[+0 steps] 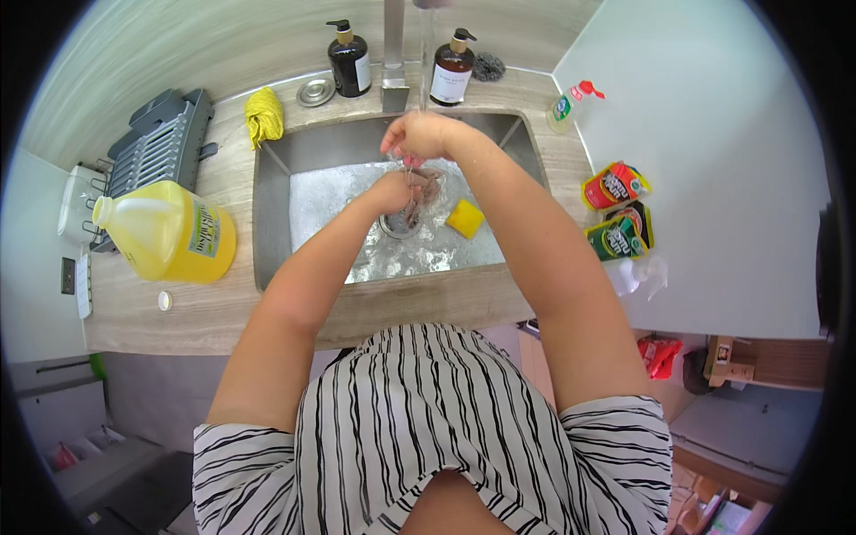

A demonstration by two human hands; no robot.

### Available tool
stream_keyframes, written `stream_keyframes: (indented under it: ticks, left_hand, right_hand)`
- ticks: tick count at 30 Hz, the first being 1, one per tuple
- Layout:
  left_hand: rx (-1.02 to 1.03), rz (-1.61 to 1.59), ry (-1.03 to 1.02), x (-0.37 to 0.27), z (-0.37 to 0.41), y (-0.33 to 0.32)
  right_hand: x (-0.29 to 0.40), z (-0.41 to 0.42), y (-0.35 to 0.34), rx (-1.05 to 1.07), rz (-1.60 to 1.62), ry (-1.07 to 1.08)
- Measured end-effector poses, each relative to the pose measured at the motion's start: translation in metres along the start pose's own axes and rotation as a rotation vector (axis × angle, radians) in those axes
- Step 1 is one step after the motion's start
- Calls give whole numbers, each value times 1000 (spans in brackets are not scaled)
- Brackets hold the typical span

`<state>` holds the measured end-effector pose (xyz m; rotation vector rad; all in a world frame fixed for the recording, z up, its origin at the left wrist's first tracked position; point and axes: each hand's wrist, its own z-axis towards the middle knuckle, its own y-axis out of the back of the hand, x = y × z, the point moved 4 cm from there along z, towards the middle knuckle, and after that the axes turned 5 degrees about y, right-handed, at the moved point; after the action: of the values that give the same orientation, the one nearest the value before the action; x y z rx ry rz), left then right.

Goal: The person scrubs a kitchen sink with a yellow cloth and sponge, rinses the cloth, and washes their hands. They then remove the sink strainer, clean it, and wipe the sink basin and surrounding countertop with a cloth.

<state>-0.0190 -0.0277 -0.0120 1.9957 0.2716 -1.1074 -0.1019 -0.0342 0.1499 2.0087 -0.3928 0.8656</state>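
Water runs from the faucet onto my right hand, whose fingers curl downward above the stainless steel sink. Whether those fingers hold something is unclear through the water. Lower down, my left hand is over the sink drain, its fingers around a brownish, stringy or net-like thing that is blurred by the water. A yellow sponge lies on the sink floor to the right of the drain.
A large jug of yellow dishwashing liquid and a dish rack stand left. Behind the sink are a yellow cloth, two pump bottles and a dark scourer. A soap bottle and refill pouches stand right.
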Motion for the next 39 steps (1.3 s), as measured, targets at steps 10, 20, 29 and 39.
stream_keyframes:
  ticks: [10, 20, 29, 39]
  left_hand:
    - [-519, -32, -16, -59, 60, 7]
    - [-99, 172, 31, -19, 56, -3]
    - [-145, -1205, -63, -114, -52, 120]
    - [78, -1629, 522, 63, -18, 18]
  right_hand:
    - [-12, 23, 35, 3, 109, 61]
    - [-28, 30, 44, -3, 437, 318]
    - [-156, 52, -79, -79, 639, -26]
    - [-72, 28, -74, 14, 778, 85]
